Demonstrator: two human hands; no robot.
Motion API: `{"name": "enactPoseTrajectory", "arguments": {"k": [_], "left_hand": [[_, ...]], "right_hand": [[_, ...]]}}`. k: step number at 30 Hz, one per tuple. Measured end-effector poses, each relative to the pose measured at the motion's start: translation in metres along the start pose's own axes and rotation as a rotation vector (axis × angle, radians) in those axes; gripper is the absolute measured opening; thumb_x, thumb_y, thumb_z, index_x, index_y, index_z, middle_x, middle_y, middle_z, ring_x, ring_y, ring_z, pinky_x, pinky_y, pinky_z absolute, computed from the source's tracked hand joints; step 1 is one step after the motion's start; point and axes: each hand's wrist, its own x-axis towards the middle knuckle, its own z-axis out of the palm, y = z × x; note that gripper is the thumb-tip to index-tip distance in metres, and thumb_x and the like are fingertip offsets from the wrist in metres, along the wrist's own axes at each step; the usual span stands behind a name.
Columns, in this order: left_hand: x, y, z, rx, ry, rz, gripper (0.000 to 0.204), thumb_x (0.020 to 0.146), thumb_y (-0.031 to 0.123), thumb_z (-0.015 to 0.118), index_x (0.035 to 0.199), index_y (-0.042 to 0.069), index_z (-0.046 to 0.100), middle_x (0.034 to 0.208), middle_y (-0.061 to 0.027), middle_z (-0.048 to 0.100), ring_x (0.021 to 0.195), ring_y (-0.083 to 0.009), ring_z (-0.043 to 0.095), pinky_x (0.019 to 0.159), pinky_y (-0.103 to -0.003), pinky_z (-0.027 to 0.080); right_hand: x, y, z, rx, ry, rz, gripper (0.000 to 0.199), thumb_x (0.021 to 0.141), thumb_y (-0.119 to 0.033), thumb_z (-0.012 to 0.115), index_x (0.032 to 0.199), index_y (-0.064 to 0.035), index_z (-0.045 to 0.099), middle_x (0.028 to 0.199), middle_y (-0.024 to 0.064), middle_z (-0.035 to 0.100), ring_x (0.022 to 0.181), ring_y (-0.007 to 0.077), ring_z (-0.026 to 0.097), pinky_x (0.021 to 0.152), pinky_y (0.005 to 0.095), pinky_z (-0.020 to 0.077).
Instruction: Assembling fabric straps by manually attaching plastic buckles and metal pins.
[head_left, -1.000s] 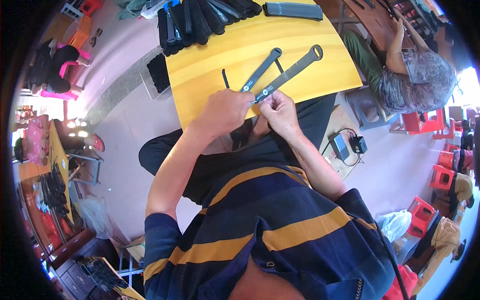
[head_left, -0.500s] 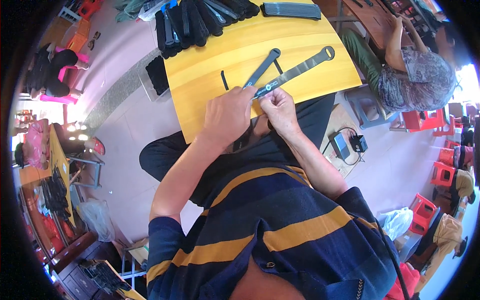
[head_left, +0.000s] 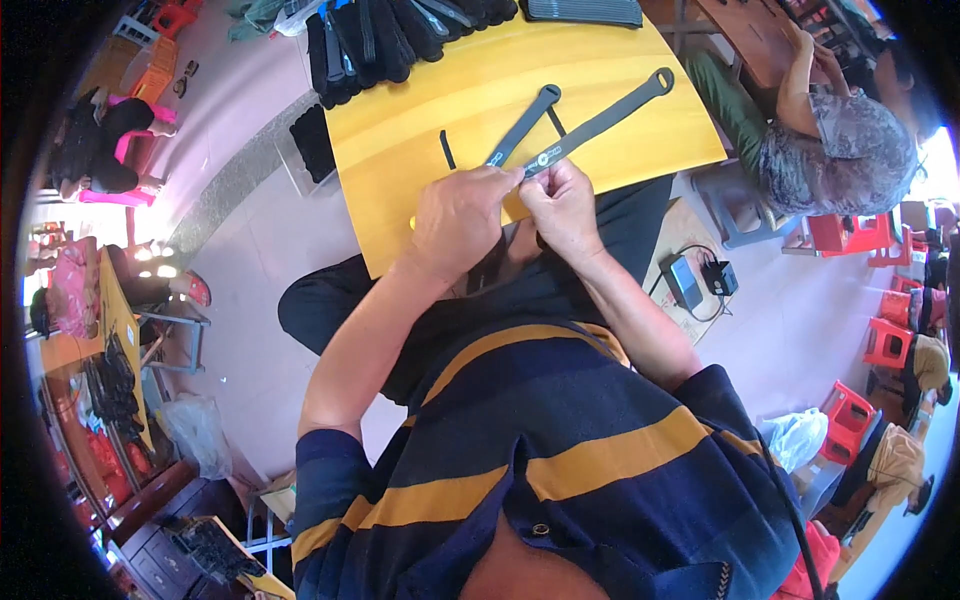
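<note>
Over the near edge of a yellow wood-grain table point(head_left: 400, 150), both my hands are closed and close together. A long black strap point(head_left: 610, 115) with a round eyelet end slants up to the right from my fingertips. My right hand point(head_left: 563, 212) pinches its near end, and my left hand point(head_left: 458, 215) has its fingertips at the same end. A second, shorter-looking black strap point(head_left: 525, 122) with an eyelet reaches from beside my left fingers; whether they grip it is hidden. Two narrow black strips, a left strip point(head_left: 447, 150) and a right strip point(head_left: 556, 120), lie on the table.
Bundles of black straps point(head_left: 375, 45) fill the far left of the table, with a grey-black stack point(head_left: 583, 12) at the far right. A bin of black pieces point(head_left: 314, 145) stands left of the table. A seated co-worker point(head_left: 835, 150) is at right, near a small black device with cables point(head_left: 683, 283).
The long strap has turned slightly steeper, its eyelet end moving up and to the right. My right hand has shifted slightly and its fingers look more curled. The left hand stays nearly in place.
</note>
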Motion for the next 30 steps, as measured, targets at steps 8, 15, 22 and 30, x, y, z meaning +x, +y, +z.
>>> {"name": "enactPoseTrajectory", "arguments": {"k": [8, 15, 22, 30], "left_hand": [[0.007, -0.018, -0.013, -0.095, -0.234, 0.072, 0.026, 0.089, 0.009, 0.062, 0.111, 0.009, 0.076, 0.091, -0.0122, 0.074, 0.078, -0.0329, 0.071, 0.066, -0.042, 0.057], [0.009, 0.001, -0.016, -0.066, -0.153, 0.056, 0.019, 0.090, 0.015, 0.068, 0.105, 0.010, 0.078, 0.088, -0.0155, 0.073, 0.080, -0.0353, 0.071, 0.070, -0.042, 0.056], [0.017, -0.010, -0.023, -0.237, -0.253, -0.043, 0.016, 0.085, 0.017, 0.074, 0.096, 0.006, 0.077, 0.088, -0.0162, 0.073, 0.079, -0.0343, 0.070, 0.070, -0.041, 0.056], [0.015, 0.001, -0.025, 0.058, -0.325, 0.045, 0.013, 0.085, 0.017, 0.066, 0.079, 0.005, 0.069, 0.076, -0.0170, 0.068, 0.073, -0.0368, 0.067, 0.065, -0.047, 0.053]], "right_hand": [[0.006, -0.005, -0.029, 0.137, -0.328, 0.106, 0.007, 0.090, 0.001, 0.059, 0.091, -0.0044, 0.063, 0.076, -0.0111, 0.046, 0.065, -0.0001, 0.040, 0.056, 0.0195, 0.0343], [0.002, 0.002, -0.026, 0.370, -0.214, 0.284, 0.004, 0.092, -0.003, 0.061, 0.091, -0.0046, 0.064, 0.075, -0.0095, 0.053, 0.062, 0.0000, 0.045, 0.054, 0.0198, 0.0351], [0.001, -0.009, -0.026, 0.259, -0.352, 0.192, 0.003, 0.092, -0.003, 0.061, 0.090, -0.0048, 0.063, 0.074, -0.0086, 0.054, 0.060, -0.0001, 0.045, 0.050, 0.0207, 0.0363], [-0.005, -0.025, -0.028, 0.161, -0.387, 0.199, 0.007, 0.090, -0.003, 0.060, 0.096, -0.0045, 0.063, 0.077, -0.0096, 0.052, 0.062, -0.0005, 0.044, 0.051, 0.0190, 0.0356]]}}
